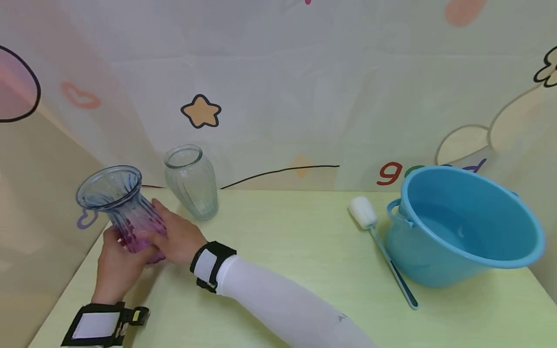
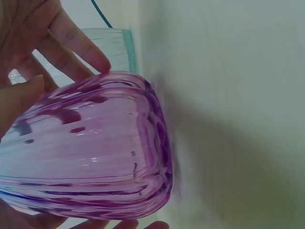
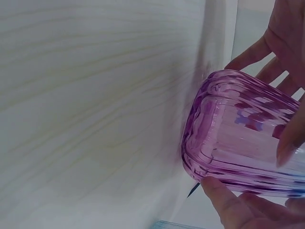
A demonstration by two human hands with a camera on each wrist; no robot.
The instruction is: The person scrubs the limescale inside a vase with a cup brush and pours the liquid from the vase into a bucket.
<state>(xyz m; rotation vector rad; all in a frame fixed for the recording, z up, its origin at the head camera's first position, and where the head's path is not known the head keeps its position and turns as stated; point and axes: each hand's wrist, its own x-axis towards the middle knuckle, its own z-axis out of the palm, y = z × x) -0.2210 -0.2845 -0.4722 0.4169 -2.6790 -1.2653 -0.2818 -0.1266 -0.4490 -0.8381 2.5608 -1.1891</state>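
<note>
A ribbed glass vase (image 1: pixel 123 209), blue at its flared mouth and purple at its base, stands tilted near the table's left edge. Both hands hold its purple lower body: my left hand (image 1: pixel 116 256) from the near left side, my right hand (image 1: pixel 176 235) from the right. In the left wrist view the purple base (image 2: pixel 95 152) fills the frame, with fingers (image 2: pixel 71 45) curved around it. The right wrist view shows the same base (image 3: pixel 238 133) just off the tabletop, fingers (image 3: pixel 228 205) wrapped on both sides.
A clear ribbed glass vase (image 1: pixel 191 182) stands just behind the held one, against the patterned backdrop. At right, a blue plastic bucket (image 1: pixel 461 224) leans on the pale green table (image 1: pixel 283 241), with a white sponge-head brush (image 1: pixel 378 241) lying beside it.
</note>
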